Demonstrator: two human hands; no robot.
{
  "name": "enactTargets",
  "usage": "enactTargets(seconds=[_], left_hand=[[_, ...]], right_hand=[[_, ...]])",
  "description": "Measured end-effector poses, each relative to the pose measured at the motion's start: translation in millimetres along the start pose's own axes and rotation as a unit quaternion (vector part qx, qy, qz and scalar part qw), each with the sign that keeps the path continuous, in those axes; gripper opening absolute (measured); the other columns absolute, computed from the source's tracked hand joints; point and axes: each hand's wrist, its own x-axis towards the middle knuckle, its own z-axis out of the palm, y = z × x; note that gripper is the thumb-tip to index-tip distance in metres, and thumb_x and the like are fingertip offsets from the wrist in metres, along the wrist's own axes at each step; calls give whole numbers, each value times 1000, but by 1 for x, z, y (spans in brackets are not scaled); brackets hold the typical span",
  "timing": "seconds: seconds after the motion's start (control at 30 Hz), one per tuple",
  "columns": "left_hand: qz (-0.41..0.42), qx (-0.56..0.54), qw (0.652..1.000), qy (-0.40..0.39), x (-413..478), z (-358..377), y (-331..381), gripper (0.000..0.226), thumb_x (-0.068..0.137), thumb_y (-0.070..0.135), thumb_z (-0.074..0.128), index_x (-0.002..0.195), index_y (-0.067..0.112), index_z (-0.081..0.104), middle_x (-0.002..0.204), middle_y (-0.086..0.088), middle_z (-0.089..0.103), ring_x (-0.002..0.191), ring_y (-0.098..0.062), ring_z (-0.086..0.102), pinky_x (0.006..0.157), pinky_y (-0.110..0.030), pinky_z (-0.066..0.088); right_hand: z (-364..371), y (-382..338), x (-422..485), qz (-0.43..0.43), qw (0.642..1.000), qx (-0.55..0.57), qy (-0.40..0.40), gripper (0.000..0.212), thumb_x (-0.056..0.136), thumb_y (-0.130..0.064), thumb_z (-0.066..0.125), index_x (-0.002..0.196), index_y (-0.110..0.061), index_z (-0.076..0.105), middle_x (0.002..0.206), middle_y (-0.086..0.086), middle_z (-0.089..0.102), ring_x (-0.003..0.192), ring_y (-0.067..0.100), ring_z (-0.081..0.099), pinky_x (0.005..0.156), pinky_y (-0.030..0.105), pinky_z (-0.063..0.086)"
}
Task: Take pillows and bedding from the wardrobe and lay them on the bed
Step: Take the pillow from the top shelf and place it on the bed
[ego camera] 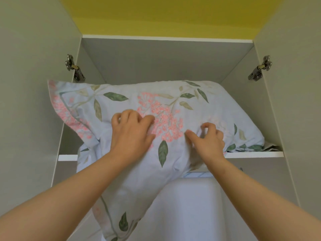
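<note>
A yellow wall (165, 14) is showing above the cabinet. Two metal hinges, the left hinge (73, 68) and the right hinge (260, 68), are holding the doors swung wide open.

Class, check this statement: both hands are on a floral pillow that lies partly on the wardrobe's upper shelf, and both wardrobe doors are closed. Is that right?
Not quite. The doors are open: the head view shows the wardrobe's inside, with a hinge at each side. The rest holds: the left hand and right hand are on the floral pillow, which lies partly on the upper shelf.
</note>
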Motion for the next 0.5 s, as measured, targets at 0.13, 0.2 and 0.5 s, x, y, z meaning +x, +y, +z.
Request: enactTargets(seconds=[0.13,0.2,0.5], left_hand=[[-92,1,989,-119,36,-5,5,87,69,65,61,141,34,23,153,-9,14,144,-32,-3,113,-56,-2],[-180,-47,962,-199,49,0,3,102,65,68,62,145,36,7,158,-10,-2,145,-33,-7,114,-58,1],[-97,35,988,-111,14,35,13,17,92,22,48,95,12,61,96,-10,66,90,-30,59,78,-33,32]], right_hand=[[-5,-6,2,9,999,37,-12,83,78,-48,67,145,-31,21,155,3,11,139,34,21,111,48,25],[-1,0,3,41,998,51,-24,92,75,-50,69,147,-31,15,157,4,6,140,37,20,114,51,24],[29,33,13,265,896,355,12,97,76,-10,76,148,-24,12,143,15,40,123,37,48,100,54,45]])
